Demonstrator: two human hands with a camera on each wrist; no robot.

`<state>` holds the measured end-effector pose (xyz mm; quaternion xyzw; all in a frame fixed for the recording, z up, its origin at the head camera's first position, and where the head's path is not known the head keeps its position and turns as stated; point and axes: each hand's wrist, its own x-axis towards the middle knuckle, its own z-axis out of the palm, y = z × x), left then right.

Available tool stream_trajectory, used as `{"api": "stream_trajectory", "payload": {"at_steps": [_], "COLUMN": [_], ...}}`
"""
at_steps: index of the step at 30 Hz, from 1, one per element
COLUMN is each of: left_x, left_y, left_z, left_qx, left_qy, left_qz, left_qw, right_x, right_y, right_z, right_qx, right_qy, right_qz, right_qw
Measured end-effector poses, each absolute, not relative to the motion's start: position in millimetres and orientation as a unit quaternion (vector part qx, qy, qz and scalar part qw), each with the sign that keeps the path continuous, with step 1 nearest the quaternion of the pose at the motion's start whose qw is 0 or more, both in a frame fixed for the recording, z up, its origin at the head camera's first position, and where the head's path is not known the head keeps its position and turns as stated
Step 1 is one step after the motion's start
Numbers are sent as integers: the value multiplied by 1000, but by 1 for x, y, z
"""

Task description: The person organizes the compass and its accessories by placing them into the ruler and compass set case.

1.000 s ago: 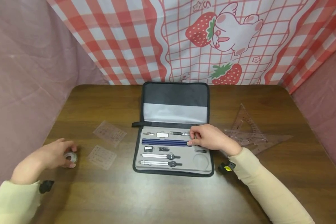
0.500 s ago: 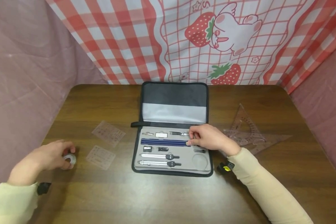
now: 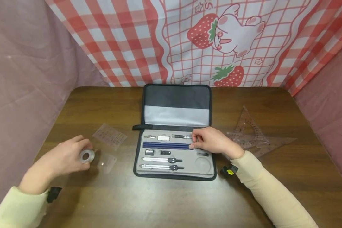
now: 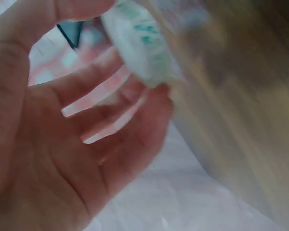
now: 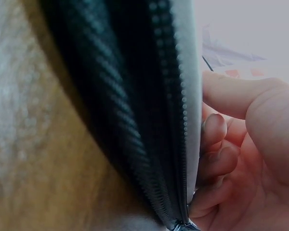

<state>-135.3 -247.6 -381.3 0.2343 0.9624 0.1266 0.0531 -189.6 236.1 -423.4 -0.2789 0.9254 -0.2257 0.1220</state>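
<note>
Nearest, left of the unfolded black fabric zip case [image 3: 178, 95] and well apart from it, the left hand [image 3: 64, 158] pinches a small whitish ring-shaped roll of tape [image 4: 139, 45] between thumb and fingers, seemingly clear of the brown wooden table [image 3: 159, 202]. It should prove light and stiff but slick on its flat sides, so the outer rim seems the best hold; it looks pale and glossy, tilted, with a round hole through its middle and green marks too blurred to read. Slightly farther off, in the case's grey tray [image 3: 188, 161], lie two silver metal compasses [image 3: 158, 160] with black heads. Behind them are slim dark-blue pencils [image 3: 162, 145], side by side, likely light, stiff and smooth, best taken mid-length. Over the case's right edge, the right hand [image 3: 212, 139] has its thumb at their right ends, fingers curled; whether it grips anything or merely rests there, I cannot tell. Right of the case, two transparent plastic set squares [image 3: 262, 145] overlap; left of it lies a clear plastic stencil sheet [image 3: 109, 136]; beyond it hangs a red-and-white checked cloth [image 3: 131, 41] printed with strawberries.
</note>
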Motion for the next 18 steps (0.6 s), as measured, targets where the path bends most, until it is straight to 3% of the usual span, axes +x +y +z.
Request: {"api": "stream_trajectory", "payload": {"at_steps": [6,13,18], "left_x": [-128,-127,-126], "left_y": [-177,-76,-16], "left_z": [-374,-372,-373], "left_qx": [331,521,593], "left_qy": [936,852,804], "left_qz": [117,52,-12], "left_qw": [-7,-32,-50], "right_x": [-190,-190,-190], "right_y": [235,237,236], "right_z": [-424,-424,-425], "right_qx": [-277,-278,-279], "right_qy": [925,924,925], "right_qz": [-225,-228,-229], "right_qw": [128,128,120]}}
